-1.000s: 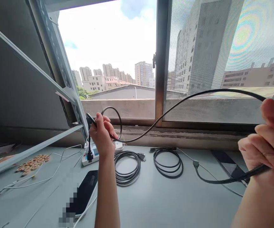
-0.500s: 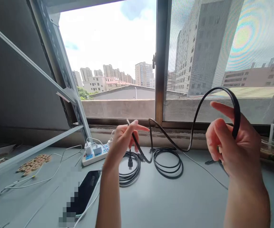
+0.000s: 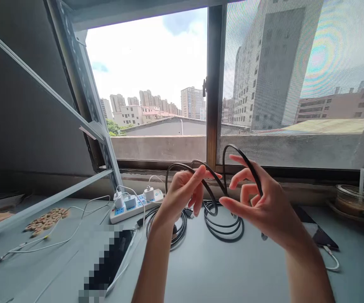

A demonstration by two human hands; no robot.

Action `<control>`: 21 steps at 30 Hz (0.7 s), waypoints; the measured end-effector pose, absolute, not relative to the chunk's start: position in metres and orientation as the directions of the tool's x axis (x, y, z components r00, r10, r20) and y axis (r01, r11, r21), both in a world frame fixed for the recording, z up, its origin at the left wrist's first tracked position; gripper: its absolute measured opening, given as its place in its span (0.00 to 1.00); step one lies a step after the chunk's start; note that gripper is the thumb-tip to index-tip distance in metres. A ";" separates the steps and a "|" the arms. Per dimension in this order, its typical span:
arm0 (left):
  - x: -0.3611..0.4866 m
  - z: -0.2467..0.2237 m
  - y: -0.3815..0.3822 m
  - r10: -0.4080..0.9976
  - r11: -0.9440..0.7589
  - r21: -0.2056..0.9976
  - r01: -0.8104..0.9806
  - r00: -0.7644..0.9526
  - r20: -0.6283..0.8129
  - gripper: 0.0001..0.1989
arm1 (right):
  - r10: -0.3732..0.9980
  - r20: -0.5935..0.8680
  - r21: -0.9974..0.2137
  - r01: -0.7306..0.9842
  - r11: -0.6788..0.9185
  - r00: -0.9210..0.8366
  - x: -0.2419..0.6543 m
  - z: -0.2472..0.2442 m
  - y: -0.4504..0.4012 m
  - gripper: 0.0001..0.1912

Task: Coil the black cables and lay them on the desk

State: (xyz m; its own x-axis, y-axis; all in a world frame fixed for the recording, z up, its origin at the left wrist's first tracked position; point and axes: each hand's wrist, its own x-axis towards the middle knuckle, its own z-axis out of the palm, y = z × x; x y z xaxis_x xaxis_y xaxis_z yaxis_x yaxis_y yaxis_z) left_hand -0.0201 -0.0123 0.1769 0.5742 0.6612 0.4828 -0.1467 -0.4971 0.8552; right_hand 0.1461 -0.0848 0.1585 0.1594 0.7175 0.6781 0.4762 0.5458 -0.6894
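A black cable (image 3: 228, 147) hangs in loose loops between my two hands, above the desk. My left hand (image 3: 185, 189) pinches it between thumb and fingers. The cable passes over the back of the palm area of my right hand (image 3: 259, 200), whose thumb and fingers are spread apart. Behind and below lie two coiled black cables, the left coil (image 3: 183, 235) partly hidden by my left wrist and the right coil (image 3: 224, 240) lying flat on the desk.
A white power strip (image 3: 119, 216) with plugs is at the left, near a dark phone (image 3: 114, 256). Wooden pieces (image 3: 48, 219) and white cables lie farther left. A dark device (image 3: 316, 231) and a lidded cup (image 3: 357, 204) stand at the right, below the window.
My right hand has moved left and opened its fingers, drawing near my left hand. My left hand has shifted slightly right, and the cable now bunches into closer loops.
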 end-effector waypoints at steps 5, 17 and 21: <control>-0.011 0.172 -0.010 0.646 -0.458 0.885 -0.085 0.652 0.397 0.33 | 0.708 0.694 -0.619 0.610 0.494 0.132 0.131 0.158 -0.080 0.30; -0.037 0.183 -0.020 0.774 -0.603 0.778 0.176 0.367 0.516 0.21 | 0.534 0.747 -0.655 0.576 0.489 0.396 0.153 0.163 -0.090 0.15; -0.037 0.179 -0.024 0.708 -0.677 0.615 0.404 0.128 0.695 0.28 | 0.424 0.779 -0.626 0.543 0.559 0.461 0.153 0.163 -0.095 0.16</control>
State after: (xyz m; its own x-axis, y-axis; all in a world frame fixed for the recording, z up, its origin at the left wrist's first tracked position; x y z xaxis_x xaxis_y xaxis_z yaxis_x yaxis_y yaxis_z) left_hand -0.0372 -0.0236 0.1791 0.1277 0.7077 0.6949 0.4036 -0.6771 0.6154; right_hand 0.1527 -0.0950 0.1634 0.4614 0.4243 0.7791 0.5431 0.5593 -0.6262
